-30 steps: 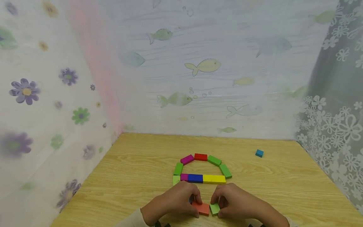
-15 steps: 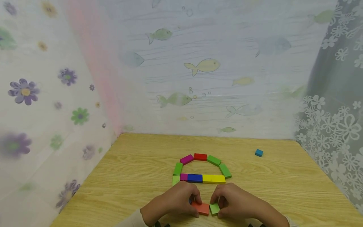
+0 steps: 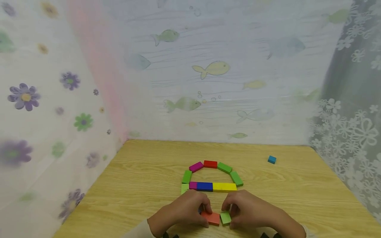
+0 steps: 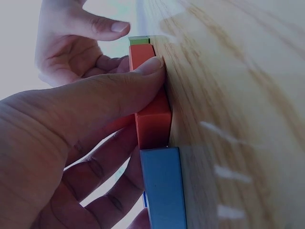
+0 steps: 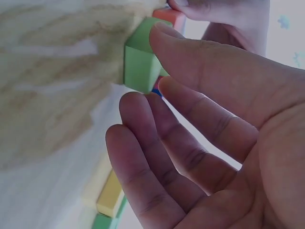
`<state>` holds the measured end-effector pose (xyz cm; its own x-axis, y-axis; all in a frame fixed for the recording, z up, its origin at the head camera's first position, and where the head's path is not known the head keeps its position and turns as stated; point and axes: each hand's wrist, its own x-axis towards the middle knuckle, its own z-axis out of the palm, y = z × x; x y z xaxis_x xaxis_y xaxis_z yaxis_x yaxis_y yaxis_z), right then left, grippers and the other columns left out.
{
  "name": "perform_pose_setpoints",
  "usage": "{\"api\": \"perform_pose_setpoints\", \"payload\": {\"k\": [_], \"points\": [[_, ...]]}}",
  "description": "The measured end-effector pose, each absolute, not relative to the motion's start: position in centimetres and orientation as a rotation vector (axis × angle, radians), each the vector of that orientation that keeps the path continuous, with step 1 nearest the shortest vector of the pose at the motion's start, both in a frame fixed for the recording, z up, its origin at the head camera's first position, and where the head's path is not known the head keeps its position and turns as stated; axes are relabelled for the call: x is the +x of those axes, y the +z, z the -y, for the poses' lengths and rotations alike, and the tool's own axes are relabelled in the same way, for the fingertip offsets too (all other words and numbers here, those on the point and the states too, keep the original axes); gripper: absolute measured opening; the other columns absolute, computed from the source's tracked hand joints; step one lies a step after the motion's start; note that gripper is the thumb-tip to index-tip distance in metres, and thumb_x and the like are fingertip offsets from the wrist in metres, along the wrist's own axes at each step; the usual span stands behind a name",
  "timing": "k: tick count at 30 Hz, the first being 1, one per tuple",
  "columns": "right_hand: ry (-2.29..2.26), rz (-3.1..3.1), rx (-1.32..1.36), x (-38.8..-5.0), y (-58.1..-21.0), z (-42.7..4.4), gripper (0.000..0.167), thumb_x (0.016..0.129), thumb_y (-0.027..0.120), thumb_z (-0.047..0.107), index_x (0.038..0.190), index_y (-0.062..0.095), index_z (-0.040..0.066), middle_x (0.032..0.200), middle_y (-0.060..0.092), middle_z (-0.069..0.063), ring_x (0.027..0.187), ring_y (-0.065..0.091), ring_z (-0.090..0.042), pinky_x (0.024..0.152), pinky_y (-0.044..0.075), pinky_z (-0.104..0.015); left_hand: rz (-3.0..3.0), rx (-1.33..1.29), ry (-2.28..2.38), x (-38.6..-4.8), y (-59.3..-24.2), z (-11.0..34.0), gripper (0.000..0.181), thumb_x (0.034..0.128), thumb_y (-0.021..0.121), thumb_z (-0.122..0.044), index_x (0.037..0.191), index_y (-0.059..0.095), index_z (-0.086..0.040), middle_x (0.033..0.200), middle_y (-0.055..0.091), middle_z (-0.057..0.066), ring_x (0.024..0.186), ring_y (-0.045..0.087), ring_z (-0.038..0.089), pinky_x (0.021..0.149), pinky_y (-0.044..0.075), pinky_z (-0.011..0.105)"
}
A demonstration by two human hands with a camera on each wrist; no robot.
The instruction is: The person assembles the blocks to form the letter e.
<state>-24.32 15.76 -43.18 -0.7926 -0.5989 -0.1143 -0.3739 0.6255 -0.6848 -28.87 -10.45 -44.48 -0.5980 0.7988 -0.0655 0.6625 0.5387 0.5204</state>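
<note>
My left hand (image 3: 190,208) pinches an orange-red block (image 3: 210,218) between thumb and fingers, flat on the wooden table. A blue block (image 4: 164,186) meets that block's left end in the left wrist view; the head view mostly hides it behind the hand. To the right, a light green block (image 3: 225,218) stands against or very close to the orange-red one. My right hand (image 3: 253,210) has its thumb and index finger at opposite sides of this green block. Its other fingers curve loosely below it in the right wrist view.
Beyond the hands, a half ring of green, magenta and red blocks (image 3: 210,164) arches over a row holding a dark blue block (image 3: 204,186) and a yellow block (image 3: 224,187). A small blue block (image 3: 272,159) lies far right. Patterned curtains surround the table (image 3: 143,165).
My right hand has shifted very slightly up and to the right at the light green block, showing a bit more of it. The left hand and the orange-red block stay in place.
</note>
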Motion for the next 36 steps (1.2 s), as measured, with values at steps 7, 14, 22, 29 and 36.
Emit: {"api": "perform_pose_setpoints", "payload": {"k": [7, 14, 22, 29, 36], "points": [[-0.928, -2.595, -0.837, -24.9, -42.0, -16.9, 0.03, 0.084, 0.084, 0.015, 0.112, 0.075, 0.021, 0.11, 0.071, 0.009, 0.089, 0.066, -0.003, 0.079, 0.057, -0.025, -2.5, 1.24, 0.637, -29.0, -44.7, 10.3, 0.022, 0.0752, 0.094, -0.034, 0.089, 0.077, -0.03, 0.084, 0.065, -0.027, 0.072, 0.052, -0.003, 0.065, 0.046, 0.017], [-0.917, -2.721, -0.866, -26.1, -40.1, -18.6, 0.033, 0.086, 0.085, 0.017, 0.116, 0.072, 0.017, 0.111, 0.071, 0.003, 0.092, 0.068, -0.009, 0.08, 0.06, -0.029, -2.498, 1.242, 0.652, -28.8, -44.8, 10.5, 0.024, 0.0746, 0.095, -0.033, 0.09, 0.077, -0.03, 0.085, 0.064, -0.027, 0.071, 0.051, -0.004, 0.064, 0.046, 0.016], [-0.959, -2.919, -0.824, -26.8, -38.1, -21.0, 0.032, 0.087, 0.085, 0.021, 0.117, 0.072, 0.02, 0.112, 0.071, 0.005, 0.093, 0.071, -0.018, 0.081, 0.061, -0.035, -2.501, 1.288, 0.641, -28.6, -44.4, 10.5, 0.023, 0.0751, 0.094, -0.032, 0.091, 0.078, -0.029, 0.084, 0.064, -0.026, 0.069, 0.05, -0.004, 0.062, 0.045, 0.015], [-1.033, -3.033, -0.662, -28.0, -37.1, -23.5, 0.033, 0.088, 0.084, 0.022, 0.119, 0.072, 0.019, 0.116, 0.071, 0.002, 0.095, 0.07, -0.014, 0.082, 0.06, -0.03, -2.502, 1.28, 0.639, -28.5, -44.1, 10.5, 0.023, 0.0751, 0.095, -0.032, 0.091, 0.078, -0.029, 0.083, 0.064, -0.026, 0.069, 0.05, -0.004, 0.062, 0.045, 0.015], [-1.18, -3.059, -0.501, -29.4, -37.3, -26.1, 0.036, 0.091, 0.081, 0.027, 0.123, 0.071, 0.014, 0.122, 0.07, -0.008, 0.097, 0.07, -0.02, 0.074, 0.059, -0.028, -2.501, 1.282, 0.633, -28.5, -44.2, 10.4, 0.023, 0.075, 0.095, -0.032, 0.091, 0.079, -0.029, 0.083, 0.064, -0.026, 0.069, 0.05, -0.005, 0.062, 0.045, 0.015]]}}
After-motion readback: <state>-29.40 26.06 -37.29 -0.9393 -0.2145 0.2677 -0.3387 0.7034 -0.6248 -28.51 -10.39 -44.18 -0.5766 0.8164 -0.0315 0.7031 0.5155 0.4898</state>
